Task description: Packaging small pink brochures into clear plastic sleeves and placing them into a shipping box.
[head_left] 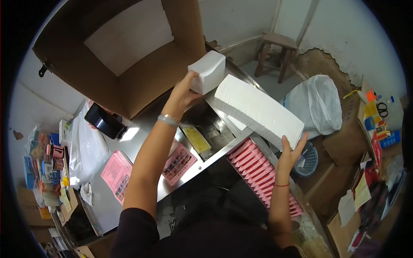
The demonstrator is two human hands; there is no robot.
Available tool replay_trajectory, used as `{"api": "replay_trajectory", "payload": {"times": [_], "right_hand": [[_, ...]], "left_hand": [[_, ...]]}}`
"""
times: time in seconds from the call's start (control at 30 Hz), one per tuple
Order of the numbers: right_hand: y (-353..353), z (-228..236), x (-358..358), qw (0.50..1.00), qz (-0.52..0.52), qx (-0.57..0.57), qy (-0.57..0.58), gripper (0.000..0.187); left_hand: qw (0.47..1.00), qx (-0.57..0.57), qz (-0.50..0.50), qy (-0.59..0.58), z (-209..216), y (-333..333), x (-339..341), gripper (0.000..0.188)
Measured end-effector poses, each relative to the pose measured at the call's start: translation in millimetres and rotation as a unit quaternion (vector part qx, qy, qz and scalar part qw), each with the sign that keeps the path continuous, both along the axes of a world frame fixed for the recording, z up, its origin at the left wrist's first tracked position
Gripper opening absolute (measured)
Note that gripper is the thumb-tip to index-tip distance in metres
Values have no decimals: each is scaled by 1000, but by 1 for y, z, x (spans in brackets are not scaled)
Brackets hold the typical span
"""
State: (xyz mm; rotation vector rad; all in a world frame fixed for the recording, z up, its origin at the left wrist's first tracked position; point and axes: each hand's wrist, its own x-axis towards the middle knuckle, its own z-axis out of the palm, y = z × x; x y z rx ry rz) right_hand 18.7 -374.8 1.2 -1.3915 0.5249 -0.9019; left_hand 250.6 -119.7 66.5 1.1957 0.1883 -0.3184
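My left hand (186,92) is closed on a short block of white paper sheets (211,71), thumb on the near side, in front of the cardboard box's opening. To its right, a long row of stacked white paper sheets (260,109) slants down toward my right hand (285,161). That hand grips the row's near end, with the thumb and a finger spread over the end; its other fingers are partly hidden. A small gap separates the short block from the long row. Below the row lies a line of pink packets (256,170) in a long tray.
A large open cardboard box (150,60) stands on the metal table (144,146). Pink printed cards (118,176), a yellow packet (197,139) and a dark phone (104,121) are around my left arm. Rightward are a white plastic bag (316,105), blue basket (307,161) and wooden stool (279,41).
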Motion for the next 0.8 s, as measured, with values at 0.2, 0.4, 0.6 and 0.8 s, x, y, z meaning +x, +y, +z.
{"api": "replay_trajectory", "payload": {"times": [0.2,0.4,0.6,0.8], "right_hand": [[-2,-9,1,998,-23,-60,0,79],[-4,-19,5,991,-50,-122,21,81],[20,-9,15,989,-60,-138,15,76],[42,-8,22,957,-54,-271,88,73]], "left_hand": [[772,441,-5,-458,-40,-53,-81,79],[830,427,-30,-357,-36,-59,-78,80],[911,323,163,-198,-31,-62,-68,65],[729,437,-20,-527,-48,-120,-133,75]]}}
